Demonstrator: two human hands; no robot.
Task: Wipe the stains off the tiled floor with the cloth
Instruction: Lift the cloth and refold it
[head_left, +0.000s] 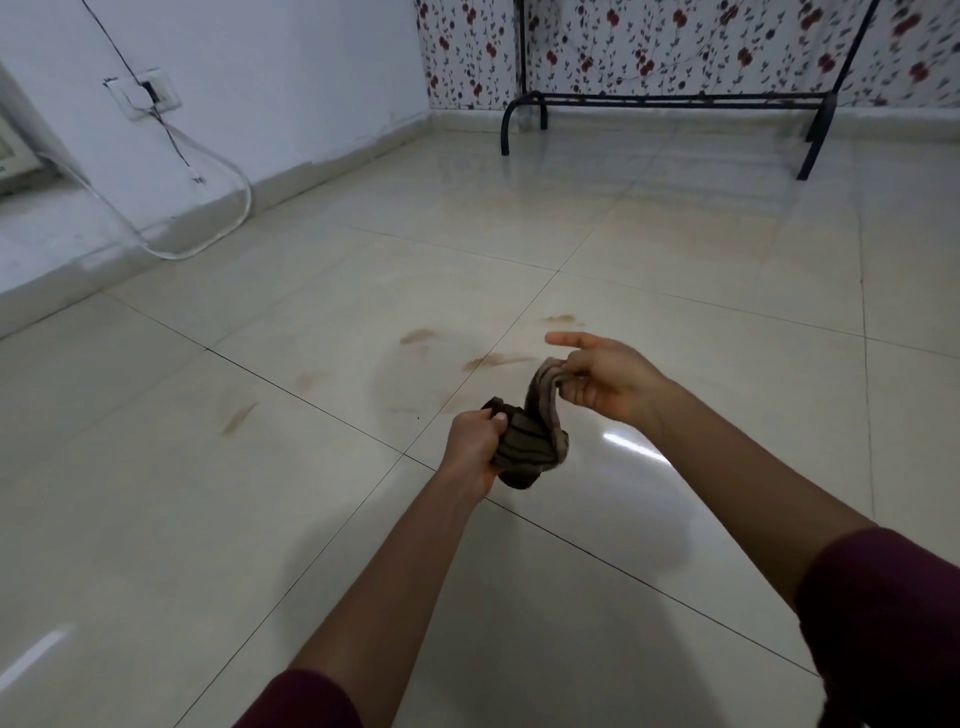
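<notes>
A brown striped cloth (530, 441) hangs bunched between both hands, above the glossy cream tiled floor (701, 270). My left hand (472, 447) grips its lower end. My right hand (605, 382) pinches its upper edge with the index finger stretched out. Several brown smeared stains lie on the tiles beyond the hands: one stain (417, 335) left of centre, a streak (496, 360) just past the cloth, another mark (562, 318) further back, and a smear (239, 418) at the left.
A black metal rack (670, 101) stands at the back against flowered wallpaper. On the left white wall there is a socket (150, 93), and a white cable (228, 208) loops down to the floor. A raised ledge runs along the left wall.
</notes>
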